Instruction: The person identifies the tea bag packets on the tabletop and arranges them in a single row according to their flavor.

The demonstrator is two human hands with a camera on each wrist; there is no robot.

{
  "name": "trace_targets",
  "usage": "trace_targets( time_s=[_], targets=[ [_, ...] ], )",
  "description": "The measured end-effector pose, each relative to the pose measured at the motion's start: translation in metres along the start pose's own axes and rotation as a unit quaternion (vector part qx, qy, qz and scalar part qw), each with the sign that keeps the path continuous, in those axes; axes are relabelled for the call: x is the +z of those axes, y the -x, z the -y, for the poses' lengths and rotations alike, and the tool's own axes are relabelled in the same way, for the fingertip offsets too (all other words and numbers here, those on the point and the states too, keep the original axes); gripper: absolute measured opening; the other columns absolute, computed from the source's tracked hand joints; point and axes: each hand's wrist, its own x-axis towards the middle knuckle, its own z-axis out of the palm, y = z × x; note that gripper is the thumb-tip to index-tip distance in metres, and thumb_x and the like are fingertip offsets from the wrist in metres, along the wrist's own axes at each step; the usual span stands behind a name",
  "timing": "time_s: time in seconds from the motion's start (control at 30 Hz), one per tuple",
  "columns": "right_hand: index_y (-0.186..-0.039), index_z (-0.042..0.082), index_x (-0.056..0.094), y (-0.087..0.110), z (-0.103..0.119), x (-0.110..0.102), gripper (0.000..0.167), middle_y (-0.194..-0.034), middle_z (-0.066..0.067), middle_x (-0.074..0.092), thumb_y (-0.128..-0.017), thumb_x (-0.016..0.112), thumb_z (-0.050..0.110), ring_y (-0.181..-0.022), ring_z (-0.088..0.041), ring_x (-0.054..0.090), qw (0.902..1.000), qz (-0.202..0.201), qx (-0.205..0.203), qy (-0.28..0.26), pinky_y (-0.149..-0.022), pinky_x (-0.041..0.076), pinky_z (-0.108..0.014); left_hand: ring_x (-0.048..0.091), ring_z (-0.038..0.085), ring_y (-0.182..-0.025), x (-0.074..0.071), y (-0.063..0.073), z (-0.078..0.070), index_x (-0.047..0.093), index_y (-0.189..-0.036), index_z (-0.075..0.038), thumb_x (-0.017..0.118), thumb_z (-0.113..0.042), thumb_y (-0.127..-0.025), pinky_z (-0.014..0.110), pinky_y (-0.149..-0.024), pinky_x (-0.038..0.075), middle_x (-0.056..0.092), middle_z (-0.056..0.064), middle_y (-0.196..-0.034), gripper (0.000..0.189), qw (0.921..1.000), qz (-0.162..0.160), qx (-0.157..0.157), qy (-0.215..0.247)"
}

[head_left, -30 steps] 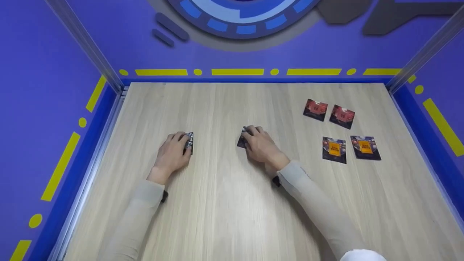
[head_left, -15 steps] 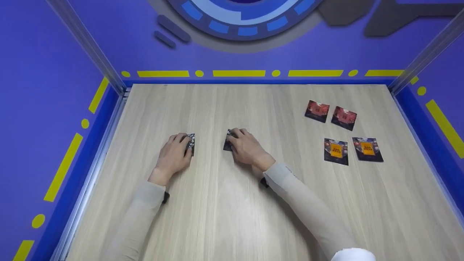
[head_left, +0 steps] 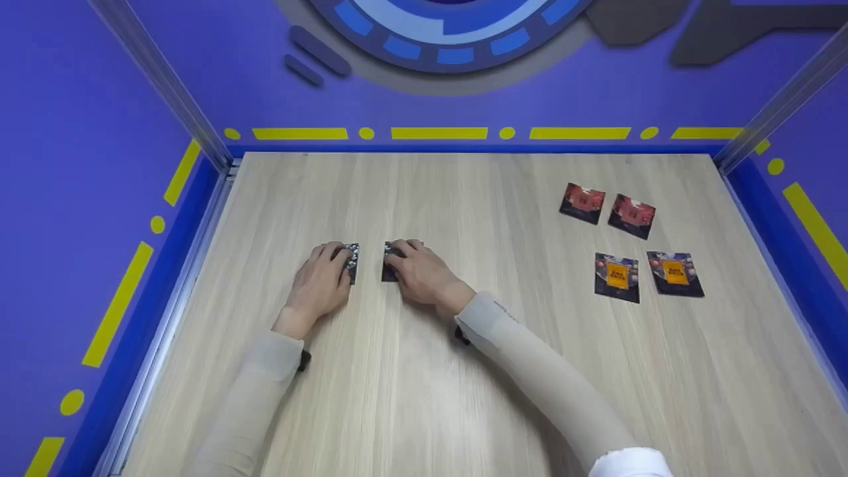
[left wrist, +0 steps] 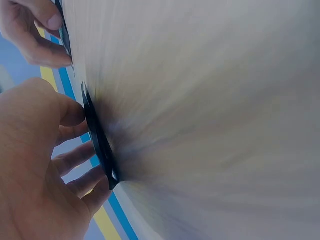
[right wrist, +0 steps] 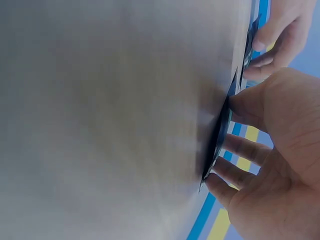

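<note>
My left hand [head_left: 318, 281] lies over a small flat black packet [head_left: 354, 262] with a pale speckled print. Thumb and fingertips touch it from above in the left wrist view, where the packet [left wrist: 99, 140] shows edge-on close to the tabletop. A short gap to the right, my right hand [head_left: 424, 275] grips a second dark packet [head_left: 388, 270] by thumb and curved fingers. This packet [right wrist: 220, 130] also sits low along the table in the right wrist view. Most of both packets is hidden under the hands.
Two red-and-black packets [head_left: 582, 203] [head_left: 632, 216] lie at the back right of the wooden table [head_left: 437, 397]. Nearer to me are two dark packets with orange labels [head_left: 617, 277] [head_left: 675, 273]. Blue walls [head_left: 424, 106] border the table's back and sides.
My right hand has slid its dark packet leftward over the table, narrowing the gap to the left hand's packet. The left hand has stayed in place.
</note>
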Motion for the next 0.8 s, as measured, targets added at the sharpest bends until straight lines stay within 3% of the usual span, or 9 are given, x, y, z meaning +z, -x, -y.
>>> trace_targets(
  time_s=[0.6, 0.8],
  targets=[
    [-0.149, 0.017, 0.061, -0.024, 0.025, 0.004, 0.041, -0.157, -0.009, 0.052, -0.110, 0.049, 0.020, -0.142, -0.032, 0.053, 0.9990, 0.005, -0.019, 0.041, -0.119, 0.049, -0.042, 0.050, 0.043, -0.142, 0.000, -0.003, 0.001, 0.062, -0.145, -0.001, 0.056, -0.018, -0.104, 0.058, -0.113, 0.050, 0.053, 0.022, -0.151, 0.044, 0.9999, 0.003, 0.006, -0.010],
    [-0.149, 0.019, 0.061, -0.029, 0.029, 0.004, 0.041, -0.156, -0.008, 0.053, -0.110, 0.050, 0.020, -0.143, -0.032, 0.053, 0.9994, 0.014, -0.018, 0.026, -0.118, 0.050, -0.042, 0.049, 0.043, -0.143, -0.001, -0.002, 0.001, 0.063, -0.144, -0.001, 0.055, -0.018, -0.105, 0.057, -0.116, 0.048, 0.053, 0.023, -0.151, 0.043, 1.0000, 0.001, 0.005, -0.004]
  ],
)
